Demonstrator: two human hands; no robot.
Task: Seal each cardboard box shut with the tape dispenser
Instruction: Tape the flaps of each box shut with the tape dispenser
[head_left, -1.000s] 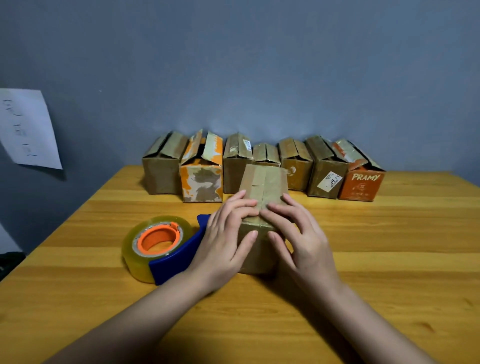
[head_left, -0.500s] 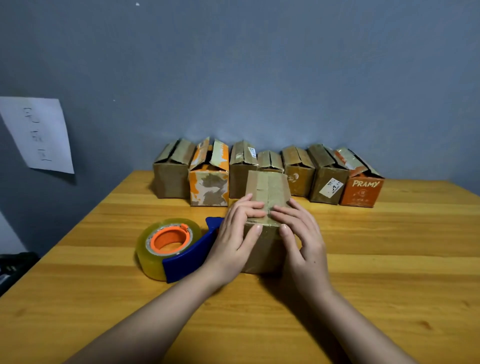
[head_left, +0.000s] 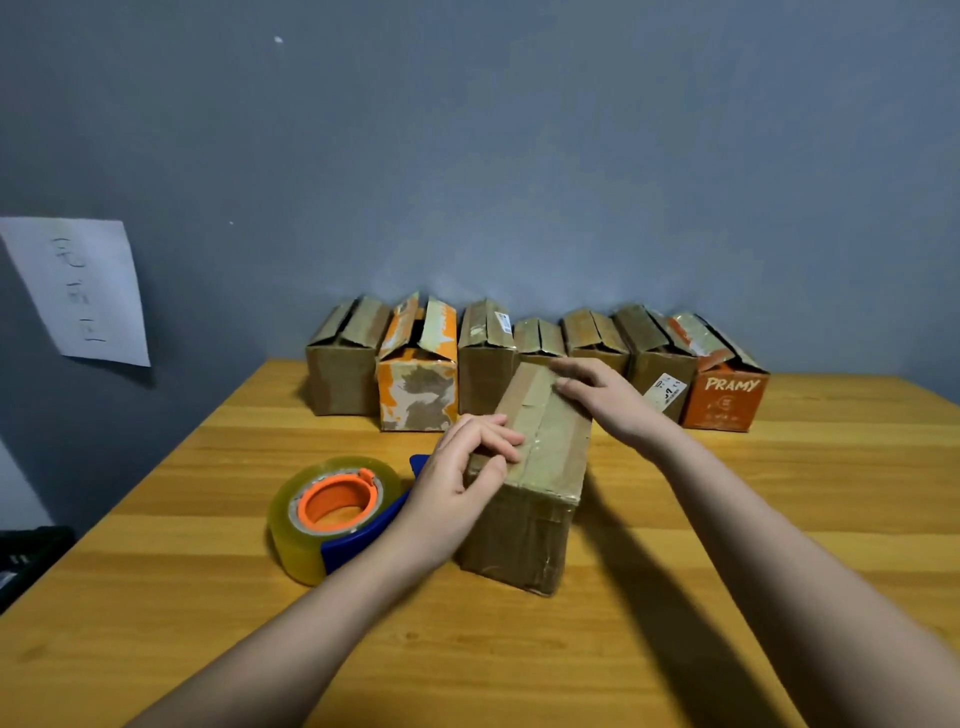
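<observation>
A brown cardboard box stands in the middle of the wooden table, its flaps down and a strip of clear tape along the top seam. My left hand grips its near left top edge, fingers bent over the top and thumb on the side. My right hand lies at the far end of the top, fingers pressing flat on the tape. The tape dispenser, blue with an orange core and a clear roll, rests on the table just left of the box, behind my left wrist.
Several cardboard boxes with flaps ajar stand in a row at the back against the grey wall, an orange PRAMY box at the right end. A paper sheet hangs on the wall at left. A dark object sits beyond the table's left edge.
My right hand slid from the near end of the box top to the far end. My left hand shifted to the box's left top edge. The box turned slightly.
</observation>
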